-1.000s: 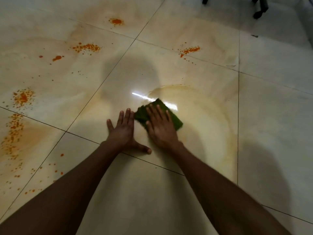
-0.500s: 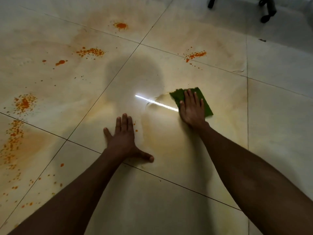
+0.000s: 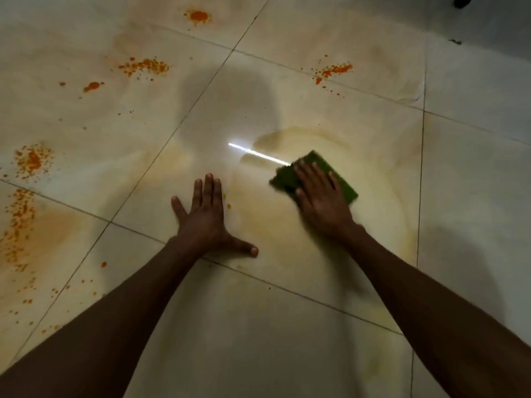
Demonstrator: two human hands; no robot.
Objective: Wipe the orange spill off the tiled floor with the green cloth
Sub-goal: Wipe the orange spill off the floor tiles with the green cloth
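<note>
now the right hand point(image 3: 321, 201) presses flat, fingers straight, on the green cloth point(image 3: 330, 173) over smeared tile, while the left hand point(image 3: 205, 218) props open on the floor point(image 3: 287, 354), and the nearest orange spill point(image 3: 330, 70) lies farther ahead of the cloth.

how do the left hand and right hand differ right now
The left hand lies flat on bare tile with its thumb spread wide; the right hand presses down on the green cloth. The left hand looks sharp, as if bracing; the right hand is slightly blurred, as if wiping. The left hand sits by a small orange speck; the right hand is over a pale smeared patch. Both have straight fingers, palm down.
</note>
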